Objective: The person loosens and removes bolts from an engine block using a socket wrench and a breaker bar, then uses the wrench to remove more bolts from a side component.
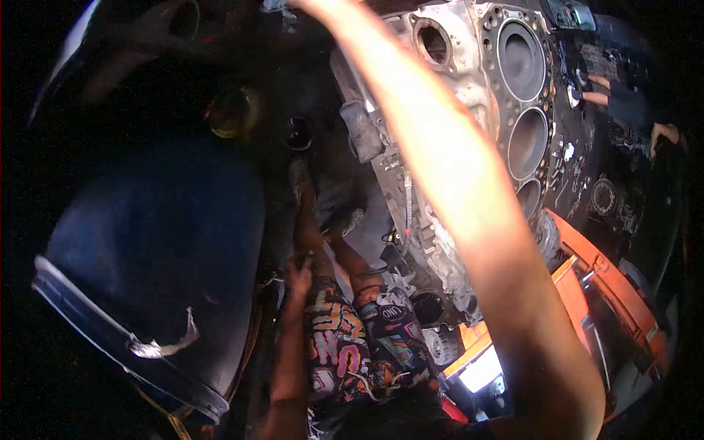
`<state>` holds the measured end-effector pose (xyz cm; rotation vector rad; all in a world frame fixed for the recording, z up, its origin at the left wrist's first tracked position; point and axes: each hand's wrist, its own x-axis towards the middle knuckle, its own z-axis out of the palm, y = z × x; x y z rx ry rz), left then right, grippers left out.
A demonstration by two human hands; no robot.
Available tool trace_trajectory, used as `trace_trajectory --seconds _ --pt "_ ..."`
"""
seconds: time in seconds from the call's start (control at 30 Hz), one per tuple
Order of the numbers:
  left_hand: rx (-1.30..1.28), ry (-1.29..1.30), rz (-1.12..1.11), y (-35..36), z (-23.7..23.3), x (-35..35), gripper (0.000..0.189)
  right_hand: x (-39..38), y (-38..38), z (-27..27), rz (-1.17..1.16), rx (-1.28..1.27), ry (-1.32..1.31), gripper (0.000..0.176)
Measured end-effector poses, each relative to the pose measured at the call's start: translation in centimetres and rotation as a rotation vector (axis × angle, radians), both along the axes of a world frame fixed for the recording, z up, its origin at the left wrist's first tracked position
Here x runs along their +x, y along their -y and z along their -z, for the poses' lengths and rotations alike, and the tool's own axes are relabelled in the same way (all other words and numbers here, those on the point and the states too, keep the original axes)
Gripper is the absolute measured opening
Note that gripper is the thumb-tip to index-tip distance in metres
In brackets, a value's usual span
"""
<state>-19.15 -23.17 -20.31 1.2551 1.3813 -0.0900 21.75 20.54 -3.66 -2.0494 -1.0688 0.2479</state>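
Observation:
My right arm stretches across the engine block [469,77], overexposed by strong light. My right hand [299,3] is at the top edge of the view, mostly cut off, beside a pale bluish item [276,6] that I cannot make out. Its fingers are hidden. Low in the middle, my left hand [298,276] rests against my leg near the knee, below the patterned shorts [341,337]. Its fingers look loosely extended, with nothing visible in them. The block shows large round cylinder bores [522,60] along its right side and a round port [433,42] near the top.
A large dark blue drum [158,242] stands at the left, with a torn pale patch near its rim. Orange cases [609,275] lie at the lower right. Another person's legs [598,90] show at the far right, near loose parts on the dark floor.

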Motion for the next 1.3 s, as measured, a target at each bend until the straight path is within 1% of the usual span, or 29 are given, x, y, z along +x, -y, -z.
trace_trajectory --seconds 0.03,0.07,0.1,0.17,0.2,0.23,0.27,0.3,0.33,0.37,0.4,0.47,0.53,0.6,0.63,0.67,0.7,0.73,0.77,0.8,0.83,0.9,0.97,1.0,1.03,1.07,1.13,1.17,1.3 --pt "0.008 -0.016 0.012 -0.5 0.0 0.0 0.044 -1.3 0.0 1.2 -0.064 -0.102 -0.157 0.043" --pt "0.011 -0.058 0.000 -1.7 -1.6 1.2 0.045 -2.3 0.2 5.7 -0.050 0.019 0.203 0.039" --pt "0.022 -0.074 0.012 -2.1 -1.5 1.3 0.047 -2.9 0.6 8.8 -0.298 -0.580 -0.089 0.044" --pt "0.049 -0.082 0.062 -1.5 0.7 0.0 0.050 -4.7 2.2 17.6 -0.597 -0.805 0.070 0.054" --pt "0.046 -0.078 0.093 -1.4 1.5 -0.7 0.052 -6.3 5.5 15.0 -0.503 -0.906 -0.080 0.047" --pt "0.044 -0.073 0.123 -1.4 2.2 -1.5 0.055 -7.5 7.7 15.2 -0.556 -1.001 -0.070 0.038" --pt "0.043 -0.083 0.138 -1.3 2.4 -1.9 0.056 -8.9 9.4 15.2 -0.633 -1.218 -0.254 0.043" --pt "0.024 -0.112 0.141 -1.5 2.1 -1.7 0.057 -11.1 12.9 16.4 -0.640 -1.180 -0.170 0.039" --pt "-0.009 -0.166 0.126 -1.7 1.3 -1.3 0.058 -12.6 15.8 15.9 -0.705 -1.292 -0.073 0.032" --pt "-0.052 -0.294 0.112 -1.6 -0.3 -0.4 0.059 -14.2 19.6 16.1 -0.786 -1.281 -0.047 0.029" --pt "-0.095 -0.386 0.108 -2.0 -1.7 0.7 0.061 -16.3 24.6 18.8 -0.766 -1.218 0.172 0.025" --pt "-0.152 -0.439 0.105 -1.8 -2.1 1.1 0.063 -16.1 29.9 15.2 -1.000 -1.121 0.295 0.014" --pt "-0.206 -0.212 0.091 -1.8 -0.1 -0.4 0.065 -15.2 33.7 11.2 -1.134 -1.024 0.460 0.010" --pt "-0.261 -0.082 0.022 -1.2 1.5 -2.0 0.063 -14.7 37.2 7.6 -1.264 -0.913 0.623 0.017" --pt "-0.246 -0.068 0.015 -0.5 2.8 -3.3 0.061 -14.2 38.9 6.0 -1.244 -0.774 0.536 0.016" --pt "-0.148 -0.157 0.062 2.7 6.4 -5.4 0.059 -13.3 39.9 4.4 -1.283 -0.651 0.548 0.014" --pt "-0.099 -0.195 0.109 3.4 6.4 -5.3 0.053 -12.4 40.9 2.9 -1.318 -0.526 0.567 0.014" --pt "-0.051 -0.235 0.155 4.0 6.4 -5.1 0.048 -11.2 41.1 1.0 -1.415 -0.411 0.686 0.012" --pt "-0.048 -0.224 0.197 1.7 2.7 -2.4 0.042 -10.2 40.5 -1.2 -1.423 -0.299 0.593 0.015" --pt "-0.023 -0.184 0.170 1.5 1.5 -1.0 0.040 -9.2 39.7 -3.5 -1.435 -0.187 0.505 0.018" --pt "0.002 -0.144 0.146 1.4 0.2 0.4 0.038 -8.2 38.3 -6.0 -1.344 -0.084 0.204 0.024" --pt "0.043 -0.063 -0.022 2.2 -0.8 1.6 0.043 -7.1 35.8 -10.4 -1.186 0.035 -0.090 0.037" --pt "-0.025 -0.078 -0.156 0.6 -5.2 4.9 0.045 -6.3 33.2 -13.6 -1.070 0.113 -0.069 0.047" --pt "-0.088 -0.107 -0.211 -0.8 -7.1 6.4 0.044 -5.3 31.8 -14.6 -1.036 0.128 -0.075 0.046" --pt "-0.101 0.014 -0.148 -0.8 -6.5 6.4 0.044 -4.6 30.5 -15.0 -0.978 0.162 -0.096 0.043" --pt "-0.015 -0.034 -0.151 -0.3 -6.5 6.4 0.045 -3.9 29.1 -14.6 -0.811 0.241 -0.165 0.038" --pt "-0.098 -0.062 -0.168 -0.2 -6.5 6.5 0.047 -3.8 25.8 -15.1 -0.380 0.283 -0.402 0.038" --pt "-0.109 -0.051 -0.148 -1.0 -6.9 6.6 0.047 -2.7 23.7 -13.7 -0.291 0.345 -0.371 0.044" --pt "-0.092 0.004 -0.118 -2.3 -8.0 6.0 0.043 -0.7 13.4 -11.3 -0.020 0.488 -0.619 0.038"
